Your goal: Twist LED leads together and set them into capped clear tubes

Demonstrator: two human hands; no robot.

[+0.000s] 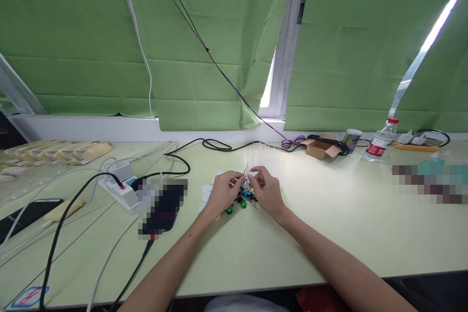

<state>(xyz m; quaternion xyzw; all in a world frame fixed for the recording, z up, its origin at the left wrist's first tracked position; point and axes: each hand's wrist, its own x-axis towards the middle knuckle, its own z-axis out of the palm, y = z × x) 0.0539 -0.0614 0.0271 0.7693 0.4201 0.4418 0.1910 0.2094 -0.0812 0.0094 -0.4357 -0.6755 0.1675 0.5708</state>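
My left hand (225,188) is closed in a pinch, and a thin wire-like piece (246,168) sticks up from its fingertips. Facing it, almost touching, my right hand (268,190) also pinches, with thumb and forefinger together; what lies between them is too small to make out. Beneath both hands sits a small cluster of shiny round pieces and thin wires. It includes a blue ball (247,193), a green ball (243,204) and another green ball (229,210). Several white discs (206,189) lie beside my left hand, partly covered by it.
A phone (164,209), partly blurred out, and a white power strip (122,190) with cables stand to the left. At the back right are a cardboard box (320,150), a cup (352,140) and a water bottle (380,142). Black cable (219,146) runs along the back.
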